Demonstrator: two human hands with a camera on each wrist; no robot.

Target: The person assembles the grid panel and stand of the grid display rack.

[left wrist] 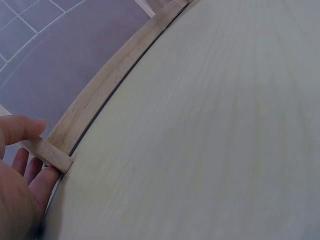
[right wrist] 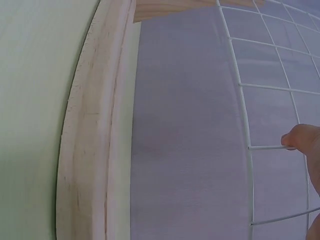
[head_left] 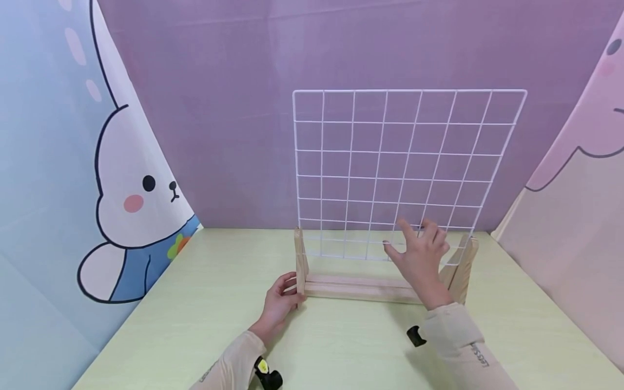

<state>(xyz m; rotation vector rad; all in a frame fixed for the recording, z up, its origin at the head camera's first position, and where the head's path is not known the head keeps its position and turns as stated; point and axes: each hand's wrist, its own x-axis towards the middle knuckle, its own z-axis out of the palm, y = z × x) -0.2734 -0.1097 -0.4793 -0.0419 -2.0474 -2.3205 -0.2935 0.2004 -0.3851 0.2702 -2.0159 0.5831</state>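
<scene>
The white wire grid point(head_left: 397, 173) stands upright in a wooden stand point(head_left: 361, 287) near the back of the pale green table point(head_left: 205, 303), close to the purple backdrop point(head_left: 219, 119). Right hand point(head_left: 421, 260) is up against the grid's lower right part, fingers spread and pretty straight, a fingertip point(right wrist: 300, 140) touching a wire. Left hand point(head_left: 280, 300) grips the stand's left post, thumb and fingers curled round it. Plenty of bare table in front and to the left; curtains close in both sides.
</scene>
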